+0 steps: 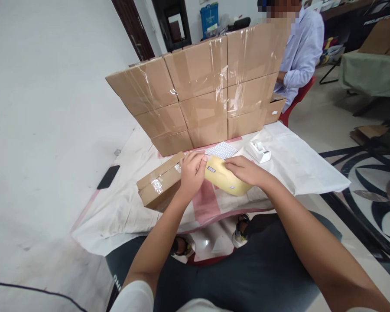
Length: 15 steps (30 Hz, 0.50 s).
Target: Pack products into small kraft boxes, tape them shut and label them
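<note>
Between my hands, over the front of the table, is a yellow packet [225, 177] with a small pale label and a curved lower edge. My left hand [194, 170] pinches its left end, thumb on the near face. Closed on its upper right edge is my right hand [245, 170], the fingers partly hidden behind it. A long taped cardboard box [160, 180] lies just left of my left hand. Behind the packet sits a sheet with a small blue-grey pattern [222, 150], its near edge partly covered.
A wall of taped cardboard boxes [204, 91] stands across the back of the white-covered table [299, 160]. At the right is a white tape dispenser [259, 151]; at the left lies a black phone-like slab [108, 177]. Another person [300, 56] sits behind the boxes.
</note>
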Motion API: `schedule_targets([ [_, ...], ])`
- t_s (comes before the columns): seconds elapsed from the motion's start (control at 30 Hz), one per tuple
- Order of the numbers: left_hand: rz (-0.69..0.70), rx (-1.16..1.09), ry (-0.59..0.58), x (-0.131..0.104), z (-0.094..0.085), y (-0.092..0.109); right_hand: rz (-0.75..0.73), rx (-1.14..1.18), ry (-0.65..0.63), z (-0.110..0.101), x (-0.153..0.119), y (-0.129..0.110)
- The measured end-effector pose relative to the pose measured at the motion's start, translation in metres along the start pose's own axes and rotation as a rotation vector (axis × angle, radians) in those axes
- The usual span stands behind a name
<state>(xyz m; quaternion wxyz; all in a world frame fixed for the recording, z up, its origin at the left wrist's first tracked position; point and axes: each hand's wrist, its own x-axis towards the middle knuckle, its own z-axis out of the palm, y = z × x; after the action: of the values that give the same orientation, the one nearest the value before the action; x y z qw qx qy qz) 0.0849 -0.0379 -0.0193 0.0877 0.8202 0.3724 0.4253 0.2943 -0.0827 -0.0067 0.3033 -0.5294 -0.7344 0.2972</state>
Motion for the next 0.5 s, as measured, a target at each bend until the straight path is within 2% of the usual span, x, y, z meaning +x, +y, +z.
schedule_targets([
  [0.1,-0.022,-0.082,0.012,-0.001,-0.002,-0.003,0.121,0.08,-0.004,-0.004,0.013,0.019],
  [0.17,-0.073,-0.202,0.019,-0.002,-0.004,-0.004,0.249,0.099,0.04,-0.006,0.028,0.038],
  [0.23,-0.125,-0.294,0.021,-0.005,-0.006,-0.005,0.351,0.006,0.17,-0.007,0.043,0.054],
  [0.27,-0.139,-0.312,0.02,-0.006,-0.007,-0.005,0.348,-0.07,0.262,-0.006,0.049,0.058],
  [0.33,-0.142,-0.314,0.016,-0.008,-0.011,-0.005,0.18,-0.173,0.397,-0.002,0.056,0.055],
  [0.37,-0.134,-0.31,0.009,-0.009,-0.012,-0.006,0.033,-0.17,0.397,0.002,0.056,0.048],
  [0.43,-0.11,-0.297,-0.016,-0.01,-0.014,-0.006,-0.264,-0.081,0.306,0.012,0.051,0.029],
  [0.5,-0.078,-0.271,-0.034,-0.012,-0.014,-0.005,-0.423,-0.012,0.241,0.024,0.042,0.011],
])
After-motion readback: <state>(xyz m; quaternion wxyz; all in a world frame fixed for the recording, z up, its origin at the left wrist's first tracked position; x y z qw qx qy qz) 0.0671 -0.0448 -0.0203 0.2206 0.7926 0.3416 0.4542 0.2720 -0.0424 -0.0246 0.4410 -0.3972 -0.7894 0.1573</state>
